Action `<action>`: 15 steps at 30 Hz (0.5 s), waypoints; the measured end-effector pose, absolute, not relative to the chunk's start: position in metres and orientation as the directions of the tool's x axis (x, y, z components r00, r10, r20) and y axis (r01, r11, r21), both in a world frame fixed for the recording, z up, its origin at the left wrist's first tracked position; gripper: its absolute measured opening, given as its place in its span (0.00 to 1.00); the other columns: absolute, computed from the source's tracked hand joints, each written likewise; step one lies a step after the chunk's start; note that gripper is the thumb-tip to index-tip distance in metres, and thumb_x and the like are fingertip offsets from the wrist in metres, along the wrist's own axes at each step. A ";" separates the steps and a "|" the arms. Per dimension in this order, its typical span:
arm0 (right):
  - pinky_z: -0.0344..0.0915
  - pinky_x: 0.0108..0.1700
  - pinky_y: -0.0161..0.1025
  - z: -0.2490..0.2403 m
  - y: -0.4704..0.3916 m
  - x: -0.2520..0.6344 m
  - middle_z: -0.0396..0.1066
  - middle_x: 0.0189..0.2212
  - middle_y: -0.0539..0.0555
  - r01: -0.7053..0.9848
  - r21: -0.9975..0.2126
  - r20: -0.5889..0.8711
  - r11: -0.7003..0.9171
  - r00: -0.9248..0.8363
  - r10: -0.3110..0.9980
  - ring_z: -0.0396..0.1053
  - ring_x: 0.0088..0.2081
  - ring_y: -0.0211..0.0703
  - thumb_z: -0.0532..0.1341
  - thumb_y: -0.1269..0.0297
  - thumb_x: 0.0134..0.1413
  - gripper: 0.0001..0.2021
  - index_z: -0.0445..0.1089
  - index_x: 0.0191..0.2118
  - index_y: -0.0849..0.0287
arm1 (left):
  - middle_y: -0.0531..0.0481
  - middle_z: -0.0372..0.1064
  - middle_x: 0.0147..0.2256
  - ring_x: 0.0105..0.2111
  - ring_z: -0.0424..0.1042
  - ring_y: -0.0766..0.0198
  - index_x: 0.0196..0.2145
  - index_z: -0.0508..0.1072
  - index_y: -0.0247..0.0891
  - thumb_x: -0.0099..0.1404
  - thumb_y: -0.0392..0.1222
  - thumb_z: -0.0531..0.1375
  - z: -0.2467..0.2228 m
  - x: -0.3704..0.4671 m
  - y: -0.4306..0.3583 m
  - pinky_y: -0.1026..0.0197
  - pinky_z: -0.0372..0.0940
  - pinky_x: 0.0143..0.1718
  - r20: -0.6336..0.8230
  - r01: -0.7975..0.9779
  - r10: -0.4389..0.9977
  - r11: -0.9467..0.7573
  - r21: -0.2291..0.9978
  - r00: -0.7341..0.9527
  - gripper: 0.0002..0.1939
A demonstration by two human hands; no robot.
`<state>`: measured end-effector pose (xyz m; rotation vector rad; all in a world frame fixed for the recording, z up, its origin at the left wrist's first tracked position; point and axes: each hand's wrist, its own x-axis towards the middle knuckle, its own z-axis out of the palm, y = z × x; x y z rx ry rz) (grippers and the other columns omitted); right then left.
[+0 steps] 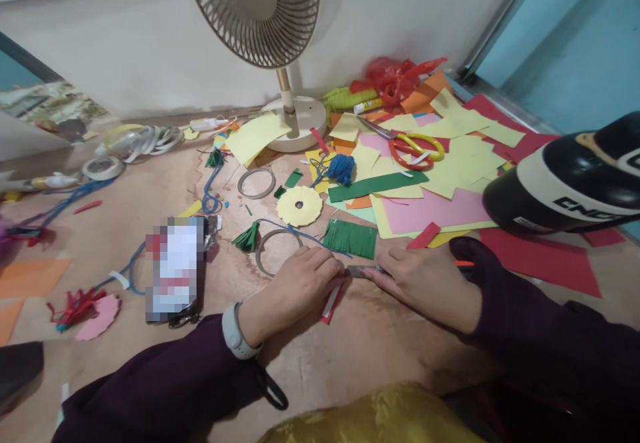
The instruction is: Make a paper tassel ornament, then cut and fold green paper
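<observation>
We reach in from the near side, left hand palm down, right hand curled toward it. Our left fingers close over the upper end of a narrow red paper strip with a white band; our right fingers grip a slim grey metal blade pointing at them. Brown wooden bench spreads between our wrists; a green fringed paper rectangle lies just beyond.
</observation>
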<state>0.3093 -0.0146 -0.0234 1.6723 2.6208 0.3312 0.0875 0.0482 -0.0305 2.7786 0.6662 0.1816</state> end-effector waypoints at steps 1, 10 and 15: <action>0.32 0.25 0.39 -0.024 -0.015 0.309 0.70 0.21 0.55 0.891 0.191 0.114 0.412 -0.437 0.892 0.64 0.22 0.42 0.47 0.53 0.66 0.22 0.68 0.30 0.62 | 0.50 0.66 0.32 0.31 0.65 0.62 0.38 0.68 0.36 0.73 0.40 0.49 -0.030 0.088 0.048 0.59 0.60 0.35 0.057 0.430 0.465 -0.854 0.294 0.884 0.10; 0.32 0.25 0.39 -0.022 -0.014 0.309 0.69 0.20 0.54 0.886 0.192 0.139 0.421 -0.450 0.882 0.64 0.21 0.41 0.47 0.53 0.66 0.22 0.68 0.28 0.62 | 0.50 0.66 0.31 0.31 0.65 0.61 0.36 0.69 0.36 0.72 0.39 0.49 -0.031 0.091 0.051 0.58 0.61 0.34 0.072 0.438 0.478 -0.846 0.303 0.875 0.10; 0.32 0.25 0.39 -0.023 -0.014 0.309 0.70 0.21 0.54 0.885 0.193 0.122 0.424 -0.451 0.884 0.64 0.22 0.41 0.49 0.54 0.66 0.20 0.68 0.29 0.62 | 0.49 0.67 0.33 0.32 0.65 0.62 0.38 0.68 0.35 0.71 0.37 0.52 -0.030 0.089 0.049 0.59 0.61 0.35 0.065 0.381 0.414 -0.881 0.281 0.908 0.06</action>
